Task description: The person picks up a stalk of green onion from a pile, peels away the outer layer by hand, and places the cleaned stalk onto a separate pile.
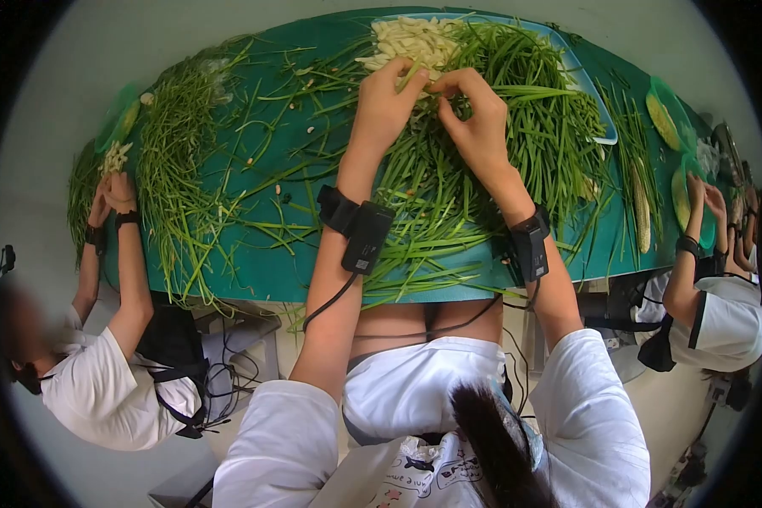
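Stalk [421, 74] mostly hidden between fingertips; co-worker's face [13, 334] blurred.

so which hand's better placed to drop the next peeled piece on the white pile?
Left, probably. The left hand sits right beside the white pile; the right hand is farther off, over the green stalks.

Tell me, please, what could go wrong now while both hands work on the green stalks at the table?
1. The left hand and right hand pinch one thin stalk together; it may snap in the wrong place.
2. Loose stalks hang over the table edge near the person; a forearm could likely sweep them off.
3. The white pieces lie right against the green pile, so they might mix.
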Demonstrator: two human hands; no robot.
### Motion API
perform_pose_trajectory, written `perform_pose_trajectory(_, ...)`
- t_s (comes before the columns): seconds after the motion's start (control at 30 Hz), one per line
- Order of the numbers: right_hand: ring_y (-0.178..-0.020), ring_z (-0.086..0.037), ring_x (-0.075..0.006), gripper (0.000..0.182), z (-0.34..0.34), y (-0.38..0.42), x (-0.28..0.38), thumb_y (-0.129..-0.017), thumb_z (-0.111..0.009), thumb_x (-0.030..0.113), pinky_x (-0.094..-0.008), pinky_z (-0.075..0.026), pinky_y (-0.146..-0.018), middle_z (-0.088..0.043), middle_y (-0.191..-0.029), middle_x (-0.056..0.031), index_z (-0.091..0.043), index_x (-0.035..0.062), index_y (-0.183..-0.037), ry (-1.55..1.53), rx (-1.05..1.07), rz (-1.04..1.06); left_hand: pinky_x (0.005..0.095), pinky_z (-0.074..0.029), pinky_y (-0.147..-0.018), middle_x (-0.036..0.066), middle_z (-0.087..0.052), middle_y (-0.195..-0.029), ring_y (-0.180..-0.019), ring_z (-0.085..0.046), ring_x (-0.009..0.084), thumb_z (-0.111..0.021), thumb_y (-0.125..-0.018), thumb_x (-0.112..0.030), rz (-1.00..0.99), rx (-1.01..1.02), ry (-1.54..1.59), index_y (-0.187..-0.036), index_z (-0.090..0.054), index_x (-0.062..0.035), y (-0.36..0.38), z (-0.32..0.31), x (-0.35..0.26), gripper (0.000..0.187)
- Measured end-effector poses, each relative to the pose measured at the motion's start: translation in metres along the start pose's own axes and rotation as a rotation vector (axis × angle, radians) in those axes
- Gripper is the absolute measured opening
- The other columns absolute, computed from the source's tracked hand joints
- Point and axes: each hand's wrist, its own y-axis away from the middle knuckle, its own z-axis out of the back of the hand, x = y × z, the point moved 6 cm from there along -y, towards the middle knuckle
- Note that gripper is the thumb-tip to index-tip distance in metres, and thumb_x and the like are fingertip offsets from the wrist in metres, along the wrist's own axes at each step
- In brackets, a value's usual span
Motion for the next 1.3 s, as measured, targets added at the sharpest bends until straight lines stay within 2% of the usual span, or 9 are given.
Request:
perform_pose_trajectory(0.07,-0.075,-0.061,-0.0249,0.023,0.001,0.0,0.001,-0.071,-0.063,-0.009,-0.033,-0.049,-0.067,-0.059,-0.082,-0.0108,-0.06,0.002,-0.091,0.007,-0.002,0.01,0.0288,-0.042,-0.064,0.007,-0.061,-0.079,-0.069,-0.049,0.0122,-0.062,-0.092,-0.026,-0.002,-0.009,0.054,-0.093,-0.06,0.0026,0.001,-0.001,-0.001,0.028)
perform_pose_trajectory(0.2,-0.075,-0.061,-0.0268,0.02,0.002,-0.001,0.002,-0.071,-0.063,-0.009,-0.0343,-0.048,-0.068,-0.059,-0.081,-0.0112,-0.061,0.0018,-0.088,-0.012,0.006,-0.022,0.0287,-0.043,-0.065,0.007,-0.061,-0.079,-0.07,-0.049,0.0121,-0.062,-0.092,-0.026,0.026,0.011,0.051,-0.093,-0.061,0.0025,0.001,-0.002,-0.001,0.028)
perform_pose_trajectory(0.3,-0.076,-0.06,-0.0274,0.018,0.001,-0.001,0.002,-0.071,-0.062,-0.008,-0.0349,-0.048,-0.069,-0.059,-0.081,-0.0111,-0.061,0.0018,-0.086,-0.011,0.005,-0.028,0.0375,-0.045,-0.066,0.016,-0.064,-0.079,-0.068,-0.057,0.0278,-0.061,-0.092,-0.026,-0.028,-0.005,0.028,-0.095,-0.061,0.0029,0.0,0.0,-0.005,0.029)
perform_pose_trajectory(0.4,-0.076,-0.059,-0.0277,0.017,0.002,0.0,0.001,-0.07,-0.062,-0.007,-0.0355,-0.047,-0.069,-0.059,-0.081,-0.0107,-0.062,0.0021,-0.085,0.0,0.005,-0.016,0.0284,-0.044,-0.066,0.008,-0.063,-0.082,-0.072,-0.051,0.012,-0.061,-0.093,-0.024,0.047,0.052,0.009,-0.097,-0.061,0.0021,0.001,-0.004,0.0,0.027)
perform_pose_trajectory(0.47,-0.076,-0.058,-0.0278,0.017,0.003,-0.002,0.002,-0.07,-0.062,-0.007,-0.0357,-0.047,-0.068,-0.059,-0.08,-0.0104,-0.062,0.0023,-0.085,0.007,0.004,-0.002,0.0364,-0.048,-0.07,0.017,-0.067,-0.086,-0.075,-0.063,0.0276,-0.059,-0.092,-0.021,-0.049,0.062,0.049,-0.098,-0.062,0.0025,0.001,-0.007,-0.007,0.025)
perform_pose_trajectory(0.6,-0.075,-0.056,-0.028,0.016,0.005,-0.002,0.002,-0.071,-0.061,-0.005,-0.0357,-0.046,-0.067,-0.06,-0.079,-0.0094,-0.063,0.0041,-0.084,0.038,-0.02,0.012,0.0363,-0.048,-0.072,0.016,-0.068,-0.09,-0.08,-0.064,0.0276,-0.058,-0.091,-0.019,-0.01,0.132,0.111,-0.101,-0.063,0.002,0.003,-0.009,-0.007,0.023)
perform_pose_trajectory(0.7,-0.076,-0.056,-0.0276,0.017,0.008,-0.002,0.0,-0.071,-0.06,-0.004,-0.0351,-0.046,-0.067,-0.061,-0.078,-0.0089,-0.065,0.0051,-0.085,0.066,-0.031,0.006,0.0358,-0.048,-0.072,0.015,-0.068,-0.089,-0.079,-0.064,0.0261,-0.058,-0.091,-0.018,-0.003,0.183,0.126,-0.103,-0.064,0.0009,0.002,-0.012,-0.001,0.023)
perform_pose_trajectory(0.77,-0.076,-0.055,-0.0272,0.019,0.009,-0.002,-0.001,-0.071,-0.06,-0.004,-0.0349,-0.046,-0.067,-0.061,-0.079,-0.0086,-0.066,0.0053,-0.086,0.079,-0.038,0.001,0.0267,-0.045,-0.069,0.003,-0.067,-0.089,-0.077,-0.054,0.0088,-0.058,-0.094,-0.019,-0.072,0.233,0.024,-0.112,-0.064,0.0006,0.001,-0.016,0.001,0.027)
perform_pose_trajectory(1.3,-0.075,-0.06,-0.0236,0.013,0.009,0.002,-0.018,-0.082,-0.064,0.006,-0.0338,-0.049,-0.068,-0.063,-0.082,-0.011,-0.062,0.0021,-0.095,0.016,-0.078,-0.221,0.0255,-0.043,-0.067,0.001,-0.067,-0.085,-0.073,-0.053,0.0081,-0.066,-0.089,-0.023,0.06,0.21,0.03,-0.105,-0.069,-0.0006,0.003,-0.007,-0.007,0.028)
